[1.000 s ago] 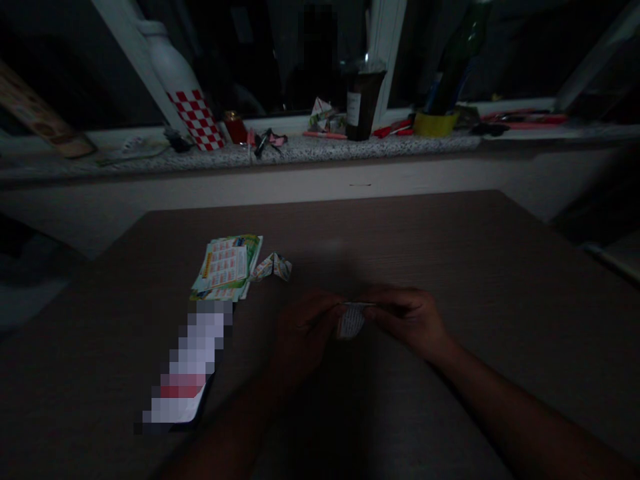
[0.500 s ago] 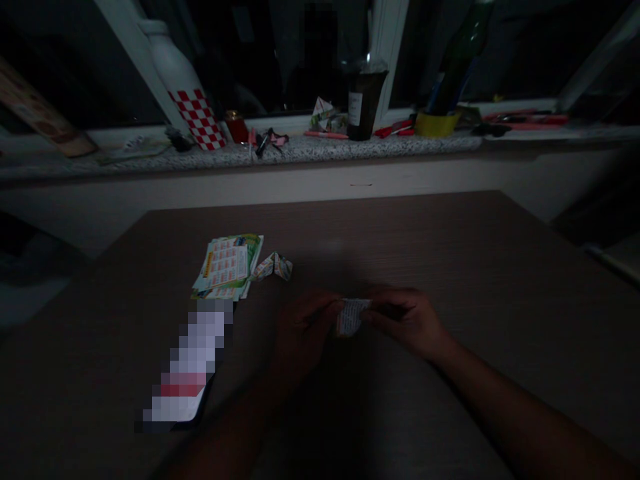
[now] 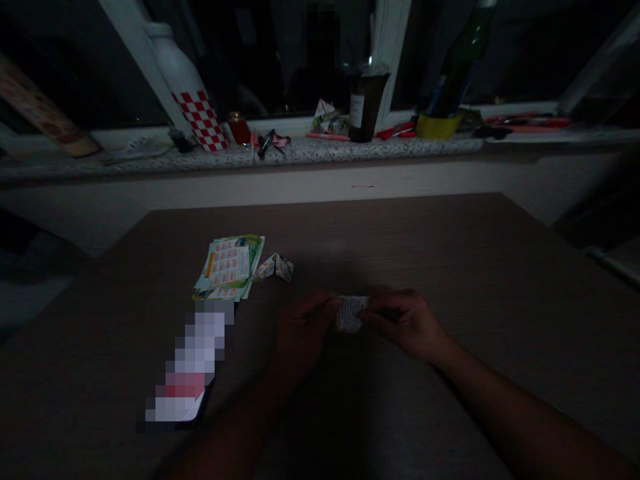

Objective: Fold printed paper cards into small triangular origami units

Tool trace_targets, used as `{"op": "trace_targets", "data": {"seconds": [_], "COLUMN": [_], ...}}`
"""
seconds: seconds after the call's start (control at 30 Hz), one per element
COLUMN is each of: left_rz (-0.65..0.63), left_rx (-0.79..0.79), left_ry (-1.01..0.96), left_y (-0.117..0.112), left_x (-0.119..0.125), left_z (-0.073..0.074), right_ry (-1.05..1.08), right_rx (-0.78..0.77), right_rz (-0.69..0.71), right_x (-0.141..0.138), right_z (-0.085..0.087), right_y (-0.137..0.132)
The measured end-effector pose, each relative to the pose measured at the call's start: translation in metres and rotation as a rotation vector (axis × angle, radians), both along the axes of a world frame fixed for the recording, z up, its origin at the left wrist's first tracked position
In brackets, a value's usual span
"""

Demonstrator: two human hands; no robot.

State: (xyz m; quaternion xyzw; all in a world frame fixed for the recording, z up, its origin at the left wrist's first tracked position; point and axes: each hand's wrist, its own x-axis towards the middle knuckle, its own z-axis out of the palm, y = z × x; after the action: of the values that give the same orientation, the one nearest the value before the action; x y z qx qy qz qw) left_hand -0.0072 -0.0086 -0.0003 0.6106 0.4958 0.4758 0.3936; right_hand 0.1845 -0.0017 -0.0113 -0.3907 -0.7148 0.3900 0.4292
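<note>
A small folded piece of printed paper (image 3: 351, 313) is pinched between both hands just above the dark wooden table (image 3: 450, 253). My left hand (image 3: 301, 330) grips its left edge with closed fingers. My right hand (image 3: 405, 322) pinches its right edge, fingers pressed together. The scene is dim and the fingertips are hard to make out.
A stack of colourful printed sheets (image 3: 229, 267) and a small folded paper shape (image 3: 275, 266) lie at the left of the table. A blurred-out flat object (image 3: 193, 363) lies nearer me. The stone sill behind carries a checked white bottle (image 3: 187, 90), a dark cup (image 3: 365, 100) and a green bottle (image 3: 457, 57).
The paper piece has turned flatter toward me and risen slightly. Both hands shifted a little upward and stayed closed on it.
</note>
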Motion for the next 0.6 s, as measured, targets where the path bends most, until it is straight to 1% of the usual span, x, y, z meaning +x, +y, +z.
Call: {"op": "trace_targets", "data": {"seconds": [0.1,0.23,0.37,0.5,0.6], "left_rz": [0.024,0.038,0.057,0.058,0.056], "left_rx": [-0.049,-0.106,-0.126,-0.15,-0.152], "left_ry": [-0.022,-0.066,-0.104,-0.122,-0.144], "left_y": [0.002,0.005,0.007,0.008,0.009], "left_x": [0.0,0.0,-0.001,-0.002,-0.003], "left_z": [0.0,-0.005,-0.007,-0.006,-0.009], "right_ry": [-0.016,-0.065,-0.056,-0.072,-0.052], "right_rx": [-0.075,-0.073,-0.145,-0.124,-0.145], "right_rz": [0.012,-0.017,-0.021,-0.033,-0.04], "right_x": [-0.001,-0.002,-0.004,-0.005,-0.006], "right_z": [-0.002,-0.005,-0.01,-0.012,-0.013], "right_y": [0.001,0.003,0.004,0.004,0.003]}}
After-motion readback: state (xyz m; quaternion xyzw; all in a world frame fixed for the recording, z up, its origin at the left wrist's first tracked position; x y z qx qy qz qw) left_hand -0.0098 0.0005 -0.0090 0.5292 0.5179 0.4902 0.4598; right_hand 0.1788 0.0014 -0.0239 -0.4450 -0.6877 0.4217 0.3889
